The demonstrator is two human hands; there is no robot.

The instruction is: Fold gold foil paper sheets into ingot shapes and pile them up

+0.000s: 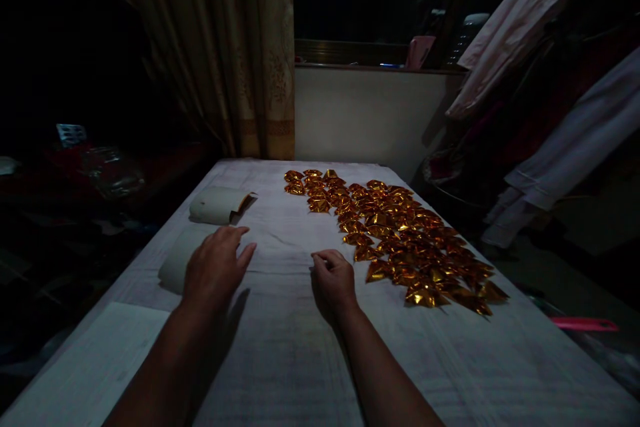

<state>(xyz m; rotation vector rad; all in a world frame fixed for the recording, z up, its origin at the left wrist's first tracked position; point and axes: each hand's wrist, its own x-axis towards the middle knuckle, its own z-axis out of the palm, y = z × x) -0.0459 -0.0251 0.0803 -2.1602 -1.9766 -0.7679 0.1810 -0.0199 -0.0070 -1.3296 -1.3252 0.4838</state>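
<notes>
My left hand (213, 263) has its thumb apart from its fingers and looks as if it holds nothing. It is over the right side of a curved, pale sheet of paper (173, 257) and hides part of it; whether they touch I cannot tell. Low over the cloth near the middle, my right hand (335, 277) is closed, its fingers curled in; anything inside is hidden. To its right lie many shiny gold foil pieces (400, 233), folded with pointed ends. Farther back on the left rests another curled pale sheet (215, 205) with a gold edge showing.
A pale cloth (300, 360) covers the table. A flat white sheet (100, 360) lies at its near left. Behind are a curtain (250, 47) and a sill with a pink cup (420, 52). Clothes (575, 140) hang at the right, above a pink handle (585, 324) beside the table.
</notes>
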